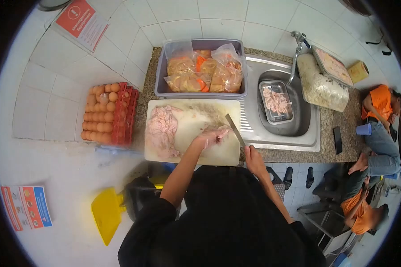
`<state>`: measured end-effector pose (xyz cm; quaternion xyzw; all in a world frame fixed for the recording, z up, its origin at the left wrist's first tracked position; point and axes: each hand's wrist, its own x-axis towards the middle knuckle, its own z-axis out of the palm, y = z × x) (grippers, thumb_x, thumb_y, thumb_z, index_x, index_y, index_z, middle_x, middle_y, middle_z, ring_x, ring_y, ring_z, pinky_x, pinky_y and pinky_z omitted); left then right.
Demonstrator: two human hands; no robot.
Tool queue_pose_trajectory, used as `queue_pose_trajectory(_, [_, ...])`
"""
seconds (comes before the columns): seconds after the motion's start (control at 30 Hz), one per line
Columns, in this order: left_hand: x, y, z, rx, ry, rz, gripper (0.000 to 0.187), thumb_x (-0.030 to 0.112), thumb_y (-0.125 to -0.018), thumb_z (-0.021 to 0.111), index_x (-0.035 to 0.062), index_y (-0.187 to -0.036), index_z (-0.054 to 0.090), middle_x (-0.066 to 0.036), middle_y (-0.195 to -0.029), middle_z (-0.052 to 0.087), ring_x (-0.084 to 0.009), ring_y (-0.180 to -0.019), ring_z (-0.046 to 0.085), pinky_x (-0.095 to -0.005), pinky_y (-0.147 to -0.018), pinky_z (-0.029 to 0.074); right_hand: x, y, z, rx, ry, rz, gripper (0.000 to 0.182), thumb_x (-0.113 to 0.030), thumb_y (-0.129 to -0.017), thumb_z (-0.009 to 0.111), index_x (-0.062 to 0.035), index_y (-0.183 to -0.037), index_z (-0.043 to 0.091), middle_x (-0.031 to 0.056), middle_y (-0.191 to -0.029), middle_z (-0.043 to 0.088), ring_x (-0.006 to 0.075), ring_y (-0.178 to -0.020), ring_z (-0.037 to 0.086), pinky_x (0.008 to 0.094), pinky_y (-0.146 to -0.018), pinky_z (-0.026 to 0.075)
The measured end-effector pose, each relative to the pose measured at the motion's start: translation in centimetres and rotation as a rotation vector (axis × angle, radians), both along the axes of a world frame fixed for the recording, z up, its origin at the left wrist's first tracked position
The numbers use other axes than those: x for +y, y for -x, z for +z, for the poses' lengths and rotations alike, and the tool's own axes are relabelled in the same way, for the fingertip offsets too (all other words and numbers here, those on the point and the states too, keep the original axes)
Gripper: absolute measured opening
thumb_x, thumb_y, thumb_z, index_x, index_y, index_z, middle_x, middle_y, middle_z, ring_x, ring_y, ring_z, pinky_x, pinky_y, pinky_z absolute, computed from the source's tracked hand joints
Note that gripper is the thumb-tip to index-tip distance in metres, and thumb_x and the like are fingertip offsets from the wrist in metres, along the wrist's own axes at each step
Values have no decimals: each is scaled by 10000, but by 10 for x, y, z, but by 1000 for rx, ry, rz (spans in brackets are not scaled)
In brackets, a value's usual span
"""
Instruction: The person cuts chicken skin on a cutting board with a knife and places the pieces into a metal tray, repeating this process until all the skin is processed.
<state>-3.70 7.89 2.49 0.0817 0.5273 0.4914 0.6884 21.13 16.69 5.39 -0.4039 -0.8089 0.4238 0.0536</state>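
My right hand (254,159) is wrapped round the handle of a knife (235,130). The blade slants up and to the left over the right edge of the white cutting board (196,153). My left hand (208,138) presses down on a small piece of pale raw meat (225,132), its fingers closed over it, just left of the blade. On the board's left side lies a heap of pinkish raw meat (161,129). Scraps and a greyish stain mark the board's upper part.
Behind the board stands a grey tub (160,75) of bagged food. A metal tray (277,120) of meat strips sits in the sink (298,130), below a faucet (294,66). Egg trays (125,115) are at left; a phone (337,140) lies right. Two people in orange sit at far right.
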Motion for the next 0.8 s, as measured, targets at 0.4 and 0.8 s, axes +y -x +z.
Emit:
queue_pose_trajectory(0.4, [-86,1,11,1333,296,-236,347,368,-910,717,24,-880,693,-153,-814,694,-348,-692,656,-476,-693,525,3,31,5,-96,-73,38,359,-343,-1075,458,11,-1047,512,350,-815,651,587,-787,615,661,-707,461])
queue_pose_trajectory(0.8, [-24,-51,-36,1955,-137,36,132,223,-899,692,123,-976,729,-123,-923,702,-364,-1001,629,-481,-795,565,11,11,5,-87,-138,53,315,-304,-1071,474,5,-1034,524,337,-765,638,565,-751,616,644,-676,466])
